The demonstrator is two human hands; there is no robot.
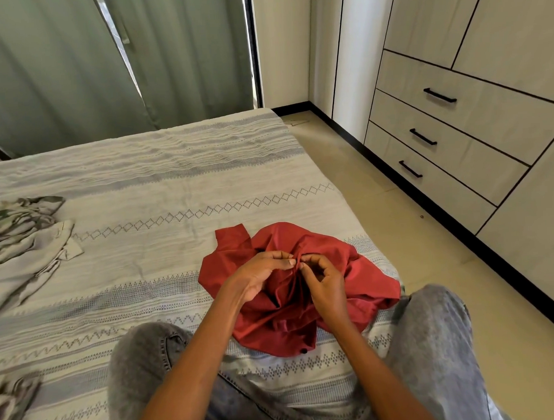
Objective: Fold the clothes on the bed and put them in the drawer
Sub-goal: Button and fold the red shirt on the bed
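Red shirt (361, 269) crumpled on bed (161, 196), at 5 o'clock of frame centre. Left hand (259, 275) and right hand (323, 279) meet over it, fingers (287, 259) of both pinching one raised fold. Closed drawers (450, 138) at 3 o'clock; patterned clothes (19, 227) at 9.

Crumpled red shirt (319, 265) (unfolded) on bed (160, 183)

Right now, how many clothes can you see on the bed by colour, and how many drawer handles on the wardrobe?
Red garment, pinched by the left hand and the right hand: 1
Grey camouflage clothes: 2
Plain light grey garment: 1
Black drawer handles: 3
Total: 4 clothes and 3 handles, 7 things.
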